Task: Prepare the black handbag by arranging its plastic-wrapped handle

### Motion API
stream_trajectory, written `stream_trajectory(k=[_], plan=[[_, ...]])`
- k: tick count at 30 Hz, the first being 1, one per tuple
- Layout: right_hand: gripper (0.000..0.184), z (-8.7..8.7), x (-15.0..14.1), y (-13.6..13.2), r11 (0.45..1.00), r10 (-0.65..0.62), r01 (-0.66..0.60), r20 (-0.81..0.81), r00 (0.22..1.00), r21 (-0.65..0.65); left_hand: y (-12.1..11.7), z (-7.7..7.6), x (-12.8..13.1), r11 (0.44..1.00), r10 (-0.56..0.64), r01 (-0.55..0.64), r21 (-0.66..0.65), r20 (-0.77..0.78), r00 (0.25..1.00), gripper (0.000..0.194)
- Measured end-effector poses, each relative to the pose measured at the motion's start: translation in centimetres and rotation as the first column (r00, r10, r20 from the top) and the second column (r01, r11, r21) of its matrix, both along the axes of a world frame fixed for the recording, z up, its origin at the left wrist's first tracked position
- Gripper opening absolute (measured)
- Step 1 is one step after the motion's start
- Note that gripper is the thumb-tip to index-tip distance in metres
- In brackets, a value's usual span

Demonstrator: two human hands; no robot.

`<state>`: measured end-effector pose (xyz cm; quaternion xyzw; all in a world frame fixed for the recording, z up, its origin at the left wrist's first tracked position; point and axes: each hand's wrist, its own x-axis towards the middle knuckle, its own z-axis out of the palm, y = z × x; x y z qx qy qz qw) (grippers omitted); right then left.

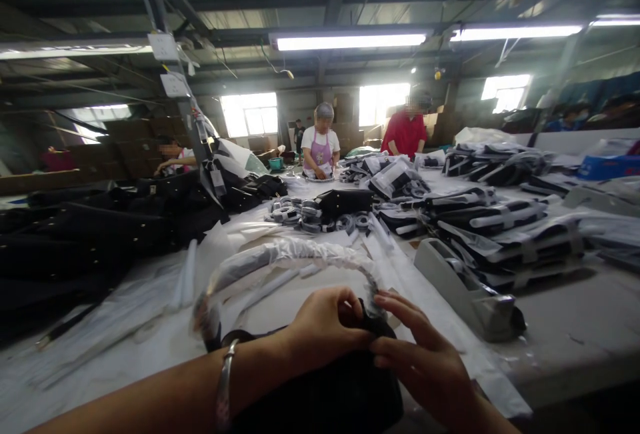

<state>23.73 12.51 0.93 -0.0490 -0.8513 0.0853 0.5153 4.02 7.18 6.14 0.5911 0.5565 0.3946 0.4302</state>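
In front of me is a black bag [330, 394] whose arched handle [280, 254] is wrapped in thin, see-through film. My left hand [327, 324], with a silver bangle at the wrist, has its fingers curled in a pinch on the bag's top edge, close to the right end of the handle. My right hand [425, 354] is against the same corner from the other side, fingers bent onto the edge and handle end. The spot between both hands' fingertips is partly hidden. White sheets [400, 281] lie under and around the bag.
A grey tape dispenser [470, 294] stands to the right. Stacked, wrapped black bags [505, 234] lie behind it. Dark bags [85, 241] are heaped at left. Rolled straps [300, 213] lie mid-table. Across the table are a person in a purple apron [321, 151] and one in red [405, 133].
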Motion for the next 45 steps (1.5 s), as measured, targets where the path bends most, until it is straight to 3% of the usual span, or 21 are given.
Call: stream_trajectory(k=[5,9,11,15,19,22,31,39,42,45], plan=[[0.014,-0.3,0.4,0.1,1.0,0.004,-0.004,-0.02,1.0,0.003,0.1,-0.1,0.2,0.998,-0.029,0.032,-0.057,0.064,0.998,0.04],[0.015,-0.5,0.7,-0.1,1.0,0.003,-0.003,0.0,1.0,-0.017,-0.1,-0.2,0.2,0.999,-0.033,0.032,-0.01,-0.137,0.99,0.044],[0.014,-0.4,0.7,-0.2,1.0,-0.004,0.004,0.008,1.0,-0.022,-0.1,-0.3,0.0,0.999,-0.03,0.033,0.013,-0.201,0.979,0.041],[0.012,0.0,1.0,-0.3,0.999,-0.043,0.042,0.044,0.998,0.008,0.3,-0.2,-0.6,0.998,-0.054,0.06,0.033,-0.155,0.986,0.028],[0.011,0.3,1.6,-0.3,0.995,-0.088,0.085,0.076,0.993,0.042,0.5,0.4,-1.8,0.984,-0.164,0.169,0.05,-0.088,0.983,0.02],[0.013,0.4,2.0,-0.4,0.993,-0.113,0.107,0.111,0.987,0.055,0.4,0.9,-2.3,0.973,-0.211,0.221,0.064,-0.138,0.968,0.017],[0.02,1.2,2.3,-0.5,0.988,-0.136,0.125,0.137,0.981,0.089,-0.8,2.4,-2.6,0.953,-0.167,0.26,0.157,-0.443,0.881,0.018],[0.023,1.5,2.1,-0.2,0.986,-0.147,0.135,0.134,0.98,0.092,-0.5,2.0,-1.9,0.936,-0.112,0.312,0.164,-0.702,0.704,0.019],[0.024,1.4,2.2,-0.1,0.988,-0.144,0.135,0.142,0.979,0.068,-0.5,2.0,-1.3,0.95,-0.066,0.261,0.17,-0.709,0.702,0.017],[0.024,1.3,2.3,0.0,0.989,-0.141,0.134,0.148,0.979,0.054,-0.4,2.0,-1.2,0.962,-0.05,0.212,0.174,-0.65,0.759,0.014]])
